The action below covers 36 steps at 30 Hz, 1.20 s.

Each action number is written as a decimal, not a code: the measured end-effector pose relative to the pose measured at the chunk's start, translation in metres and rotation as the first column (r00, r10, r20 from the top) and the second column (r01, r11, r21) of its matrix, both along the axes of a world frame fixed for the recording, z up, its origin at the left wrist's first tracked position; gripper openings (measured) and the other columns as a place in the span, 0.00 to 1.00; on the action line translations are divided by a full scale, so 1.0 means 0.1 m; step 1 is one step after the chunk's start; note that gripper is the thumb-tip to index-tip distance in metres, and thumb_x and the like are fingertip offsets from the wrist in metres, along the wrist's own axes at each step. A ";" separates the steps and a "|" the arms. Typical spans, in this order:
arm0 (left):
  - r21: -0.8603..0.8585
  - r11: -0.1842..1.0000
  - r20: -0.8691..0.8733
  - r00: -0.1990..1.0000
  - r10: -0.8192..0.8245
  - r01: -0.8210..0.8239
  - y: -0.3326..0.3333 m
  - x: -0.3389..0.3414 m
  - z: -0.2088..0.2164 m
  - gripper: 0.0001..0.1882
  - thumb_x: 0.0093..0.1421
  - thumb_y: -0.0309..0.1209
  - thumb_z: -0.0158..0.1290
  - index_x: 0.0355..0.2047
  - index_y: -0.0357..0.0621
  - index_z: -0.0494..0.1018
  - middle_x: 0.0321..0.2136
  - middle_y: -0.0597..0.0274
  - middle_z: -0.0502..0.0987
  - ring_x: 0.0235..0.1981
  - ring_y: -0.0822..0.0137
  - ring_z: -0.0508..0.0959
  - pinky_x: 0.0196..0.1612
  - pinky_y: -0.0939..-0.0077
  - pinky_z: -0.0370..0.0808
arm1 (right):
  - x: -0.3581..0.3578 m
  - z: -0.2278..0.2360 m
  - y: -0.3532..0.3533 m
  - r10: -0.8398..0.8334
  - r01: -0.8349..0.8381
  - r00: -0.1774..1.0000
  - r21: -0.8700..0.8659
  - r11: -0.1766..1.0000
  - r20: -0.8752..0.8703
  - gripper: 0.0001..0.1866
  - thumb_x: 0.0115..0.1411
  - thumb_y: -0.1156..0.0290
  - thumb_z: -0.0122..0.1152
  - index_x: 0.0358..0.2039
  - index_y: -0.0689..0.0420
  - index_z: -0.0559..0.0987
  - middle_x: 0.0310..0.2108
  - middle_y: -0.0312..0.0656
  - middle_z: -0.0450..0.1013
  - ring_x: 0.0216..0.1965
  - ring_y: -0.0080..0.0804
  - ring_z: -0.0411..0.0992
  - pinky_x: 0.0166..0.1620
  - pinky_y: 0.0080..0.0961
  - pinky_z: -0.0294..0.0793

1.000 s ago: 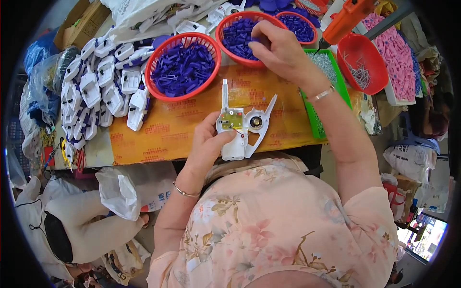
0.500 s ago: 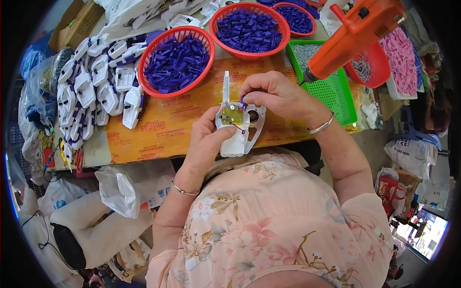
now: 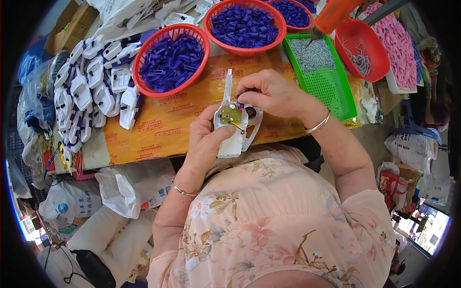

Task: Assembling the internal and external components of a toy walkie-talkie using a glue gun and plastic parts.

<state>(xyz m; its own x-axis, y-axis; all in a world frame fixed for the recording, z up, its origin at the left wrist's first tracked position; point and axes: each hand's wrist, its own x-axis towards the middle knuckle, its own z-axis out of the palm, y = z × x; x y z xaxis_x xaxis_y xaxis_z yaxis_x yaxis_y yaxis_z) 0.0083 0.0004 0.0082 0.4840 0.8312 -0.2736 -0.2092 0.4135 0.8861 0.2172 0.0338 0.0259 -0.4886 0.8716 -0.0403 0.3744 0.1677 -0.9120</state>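
My left hand (image 3: 204,139) is closed round the left side of a white plastic housing (image 3: 230,148), its thumb lying across the front. Inside the housing sit a green circuit board (image 3: 230,114), thin red and yellow wires (image 3: 238,126) and a round black part (image 3: 251,113). A narrow clear-white stem (image 3: 227,85) points away from me. At the board's upper right corner, my right hand (image 3: 273,93) pinches a small purple plastic piece (image 3: 239,102) between thumb and forefinger. The fingertips partly hide it, and I cannot tell how firmly it sits in the housing.
Red baskets of purple parts (image 3: 173,62) (image 3: 245,26) stand at the far side. White housings (image 3: 96,72) are heaped at left. A green tray (image 3: 331,91) of small screws, a red scoop (image 3: 377,53) and pink parts (image 3: 396,53) lie right. An orange power screwdriver (image 3: 334,15) hangs above.
The orange screwdriver has swung up and away, uncovering more of the green tray and red scoop. My right fingertips have shifted slightly left, still at the board's corner. The view has moved a little.
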 end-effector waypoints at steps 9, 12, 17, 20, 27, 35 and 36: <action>-0.087 0.996 0.106 0.994 0.037 -0.028 0.07 -0.05 -0.11 0.20 0.53 0.19 0.50 0.48 0.33 0.69 0.37 0.57 0.78 0.33 0.70 0.80 0.39 0.77 0.77 | -0.11 -0.09 -0.18 -0.297 0.316 0.945 0.157 0.935 -0.135 0.09 0.58 0.73 0.59 0.35 0.66 0.76 0.21 0.37 0.73 0.25 0.20 0.68 0.30 0.21 0.70; -0.061 0.995 0.101 0.992 0.080 -0.074 0.06 -0.08 -0.09 0.20 0.53 0.19 0.50 0.48 0.32 0.68 0.38 0.57 0.78 0.34 0.70 0.80 0.39 0.78 0.77 | -0.02 -0.05 -0.34 -0.541 0.528 0.841 0.250 0.812 -0.017 0.11 0.57 0.70 0.61 0.28 0.66 0.74 0.18 0.40 0.71 0.21 0.25 0.68 0.26 0.25 0.69; 0.028 0.990 0.017 0.991 0.136 -0.136 0.03 -0.09 -0.11 0.19 0.53 0.20 0.48 0.47 0.32 0.69 0.37 0.56 0.78 0.35 0.69 0.80 0.41 0.76 0.77 | -0.05 -0.22 -0.70 -0.429 0.391 0.871 0.191 0.900 0.239 0.15 0.55 0.66 0.63 0.20 0.65 0.75 0.15 0.51 0.70 0.16 0.39 0.68 0.23 0.31 0.67; 0.042 0.989 0.069 0.988 0.139 -0.143 0.04 -0.12 -0.13 0.19 0.54 0.20 0.48 0.47 0.32 0.69 0.38 0.57 0.78 0.36 0.69 0.79 0.42 0.76 0.77 | -0.15 -0.28 -0.73 -0.416 0.387 0.887 0.169 0.906 0.201 0.13 0.56 0.68 0.62 0.25 0.66 0.76 0.17 0.46 0.71 0.19 0.33 0.71 0.24 0.29 0.68; -0.025 0.957 0.264 0.921 0.287 -0.291 0.01 -0.22 -0.05 0.18 0.55 0.19 0.47 0.48 0.33 0.68 0.41 0.54 0.77 0.40 0.65 0.79 0.46 0.70 0.77 | -0.30 -0.28 -0.66 -0.396 0.258 0.727 -0.312 0.915 -0.561 0.17 0.58 0.73 0.62 0.46 0.60 0.68 0.41 0.38 0.71 0.41 0.24 0.72 0.46 0.24 0.73; -0.025 0.954 0.330 0.898 0.289 -0.298 0.00 -0.17 -0.07 0.19 0.56 0.19 0.48 0.49 0.34 0.67 0.42 0.55 0.76 0.42 0.67 0.78 0.50 0.71 0.74 | -0.40 -0.30 -0.57 -0.418 0.247 0.609 -0.339 0.908 -0.675 0.30 0.51 0.74 0.67 0.53 0.61 0.63 0.45 0.39 0.67 0.47 0.26 0.69 0.52 0.27 0.70; 0.008 0.954 0.299 0.911 0.284 -0.300 -0.01 -0.18 -0.07 0.20 0.57 0.20 0.47 0.51 0.34 0.65 0.44 0.56 0.75 0.44 0.66 0.77 0.50 0.70 0.74 | -0.39 -0.27 -0.55 -0.421 0.269 0.593 -0.325 0.907 -0.686 0.32 0.50 0.75 0.66 0.54 0.62 0.63 0.45 0.40 0.67 0.47 0.26 0.69 0.51 0.26 0.70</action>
